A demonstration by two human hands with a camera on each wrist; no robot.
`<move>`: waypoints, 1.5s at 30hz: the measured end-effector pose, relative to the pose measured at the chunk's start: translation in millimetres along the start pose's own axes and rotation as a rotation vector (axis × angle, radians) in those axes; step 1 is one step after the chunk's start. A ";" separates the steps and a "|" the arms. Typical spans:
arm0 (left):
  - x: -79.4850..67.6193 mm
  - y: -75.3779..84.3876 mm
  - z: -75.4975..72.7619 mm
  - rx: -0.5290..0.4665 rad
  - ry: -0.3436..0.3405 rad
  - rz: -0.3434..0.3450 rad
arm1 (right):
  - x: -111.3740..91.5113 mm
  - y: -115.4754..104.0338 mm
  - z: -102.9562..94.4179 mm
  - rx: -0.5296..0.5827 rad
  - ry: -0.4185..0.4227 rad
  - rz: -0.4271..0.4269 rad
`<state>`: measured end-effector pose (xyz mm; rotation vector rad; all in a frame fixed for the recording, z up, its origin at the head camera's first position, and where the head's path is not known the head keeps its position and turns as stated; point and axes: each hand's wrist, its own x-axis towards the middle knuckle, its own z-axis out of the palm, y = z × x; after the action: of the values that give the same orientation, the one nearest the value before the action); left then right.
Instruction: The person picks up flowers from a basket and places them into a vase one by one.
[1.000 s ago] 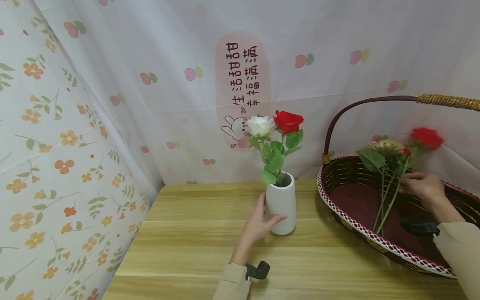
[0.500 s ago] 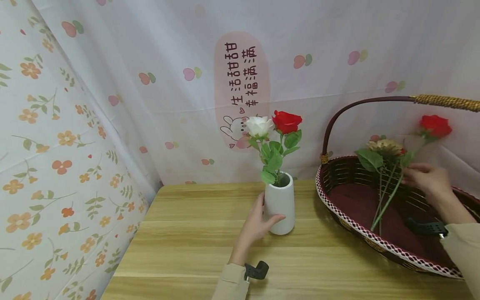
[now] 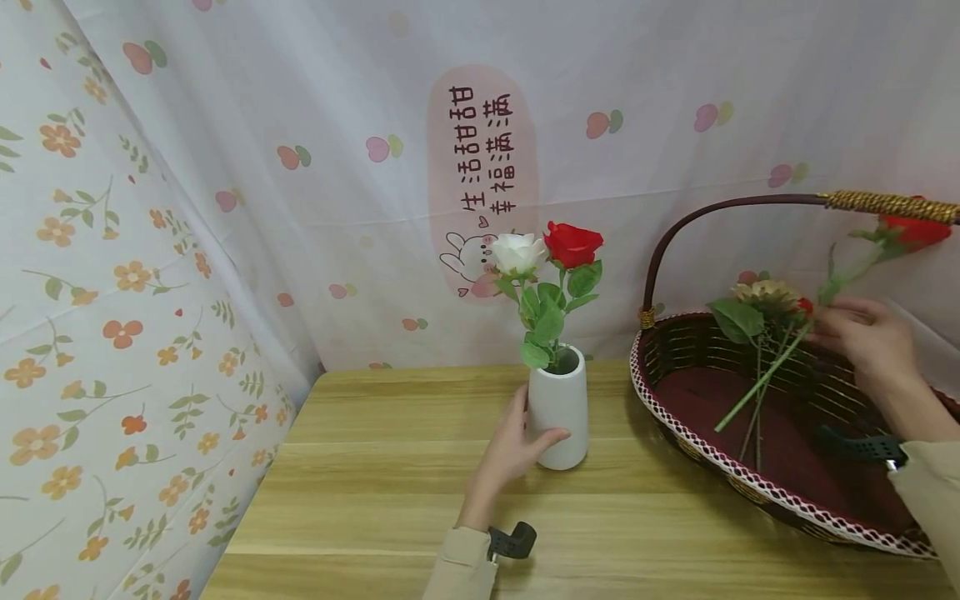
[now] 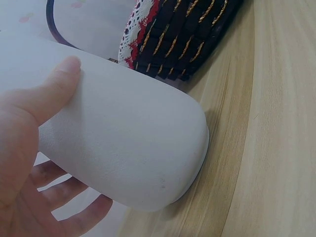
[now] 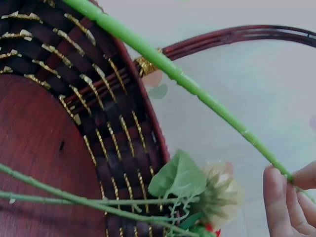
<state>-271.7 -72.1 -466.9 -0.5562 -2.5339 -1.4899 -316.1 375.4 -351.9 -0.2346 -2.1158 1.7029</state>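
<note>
My left hand [image 3: 510, 446] grips the side of a white vase [image 3: 558, 421] standing on the table. A white rose [image 3: 516, 253] and a red rose [image 3: 573, 244] stand upright in it. In the left wrist view the thumb lies along the vase [image 4: 133, 128], with the other fingers on its far side. Over the basket, my right hand [image 3: 870, 346] pinches the green stem [image 5: 197, 91] of a red flower [image 3: 911, 233]. That flower is tilted, its head up to the right, partly behind the basket handle. A cream flower [image 3: 767, 293] leans inside the basket below it.
The dark woven basket [image 3: 720, 457] with white lace trim stands on the right, its arched handle [image 3: 738, 200] rising high. A small red bloom [image 3: 805, 306] shows beside the cream flower. Printed curtains [image 3: 337, 208] hang behind the wooden table [image 3: 390, 492] and at its left.
My right hand has risen slightly and lifted the red flower up and to the right, its stem's lower end rising off the basket. The left hand and vase have stayed put.
</note>
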 end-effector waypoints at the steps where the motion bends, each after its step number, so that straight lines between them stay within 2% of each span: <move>1: 0.0 0.1 -0.1 0.001 0.000 -0.002 | -0.8 -2.3 0.6 0.030 0.001 -0.004; 6: 0.1 0.5 -0.4 0.000 -0.004 -0.008 | -5.5 -12.8 5.2 0.198 -0.046 -0.036; 12: 0.1 0.6 -0.3 -0.008 -0.005 -0.015 | -13.8 -27.0 11.4 0.442 -0.186 -0.048; 15: 0.2 0.7 -0.4 -0.011 -0.006 -0.017 | -18.9 -33.0 16.2 0.513 -0.250 -0.065; 21: 0.2 0.5 -0.9 -0.009 -0.010 -0.017 | -29.1 -41.4 30.9 0.519 -0.338 -0.108; 26: 0.4 0.2 -1.1 0.000 -0.007 -0.004 | -40.5 -45.9 41.9 0.479 -0.397 -0.138; 38: -0.1 0.7 -0.2 0.003 -0.006 -0.003 | -69.8 -46.5 71.7 0.387 -0.442 -0.026; 45: 0.1 -0.5 -0.1 0.015 -0.006 0.002 | -82.2 -49.5 86.8 0.296 -0.482 -0.058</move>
<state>-272.1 -72.4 -467.3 -0.5621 -2.5461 -1.4692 -272.0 254.8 -336.1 0.3547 -2.1083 2.1713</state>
